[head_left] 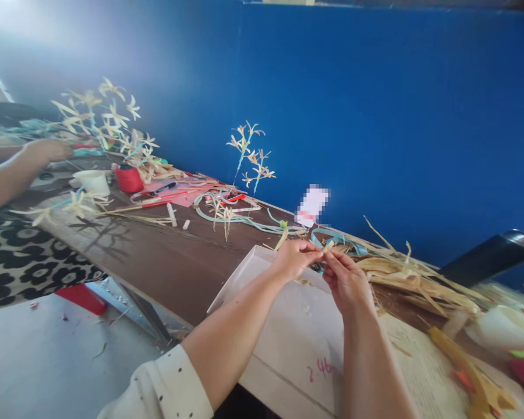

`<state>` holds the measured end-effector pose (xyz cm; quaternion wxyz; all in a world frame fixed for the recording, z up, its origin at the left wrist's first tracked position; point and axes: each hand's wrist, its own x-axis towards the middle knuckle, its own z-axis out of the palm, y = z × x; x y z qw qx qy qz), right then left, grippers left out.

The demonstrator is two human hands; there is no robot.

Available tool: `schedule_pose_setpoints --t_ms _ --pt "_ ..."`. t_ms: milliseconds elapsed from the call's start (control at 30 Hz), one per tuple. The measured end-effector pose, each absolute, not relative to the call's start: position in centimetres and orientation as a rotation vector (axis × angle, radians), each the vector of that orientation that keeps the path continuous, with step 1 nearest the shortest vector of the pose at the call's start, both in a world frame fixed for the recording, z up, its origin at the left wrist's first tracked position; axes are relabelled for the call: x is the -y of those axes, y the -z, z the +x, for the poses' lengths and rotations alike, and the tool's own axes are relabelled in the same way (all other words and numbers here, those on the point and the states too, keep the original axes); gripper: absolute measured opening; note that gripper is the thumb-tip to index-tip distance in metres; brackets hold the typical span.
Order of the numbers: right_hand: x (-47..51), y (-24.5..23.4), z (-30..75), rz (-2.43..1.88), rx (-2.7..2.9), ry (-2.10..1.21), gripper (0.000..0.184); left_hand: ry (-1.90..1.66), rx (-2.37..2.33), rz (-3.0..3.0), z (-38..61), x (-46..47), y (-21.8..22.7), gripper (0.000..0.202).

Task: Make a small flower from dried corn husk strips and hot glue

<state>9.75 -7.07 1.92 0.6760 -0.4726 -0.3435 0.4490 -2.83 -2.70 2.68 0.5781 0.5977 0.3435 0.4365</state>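
Observation:
My left hand (294,259) and my right hand (346,280) meet above the far edge of a shallow white box (283,326). Both are closed, fingertips pinching a small pale strip of dried husk (328,247) between them. The strip is short, and the fingers partly cover it. A pile of long, tan dried husks (419,285) lies just right of my right hand. Pale blue strips (338,237) curl behind my fingers. Pink handwritten figures mark the box beneath my forearms.
Husk flowers (113,119) stand at the left, near a red spool (128,178) and white cup (91,182). Two flower stems (258,171) rise by the blue wall. A co-worker's hand (52,150) is far left. A yellow tool (467,366) lies front right.

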Motion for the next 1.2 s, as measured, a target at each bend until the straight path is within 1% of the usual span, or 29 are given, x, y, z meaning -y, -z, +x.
schedule_pose_setpoints --t_ms 233,667,967,1200 --pt "6.9 -1.7 9.9 -1.102 0.808 -0.951 0.031 -1.032 -0.893 1.525 -3.1 3.0 -3.3 0.019" --pt "6.6 -1.1 10.2 -1.128 0.810 -0.922 0.030 -1.171 -0.920 1.588 -2.0 2.5 -1.3 0.017" --pt "6.6 -1.1 10.0 -1.146 0.831 -0.915 0.032 -1.188 -0.999 1.684 -2.2 2.9 -1.6 0.016" --pt "6.7 -1.2 10.0 -1.136 0.837 -0.923 0.029 -1.169 -1.096 1.814 -2.4 3.2 -2.0 0.016"
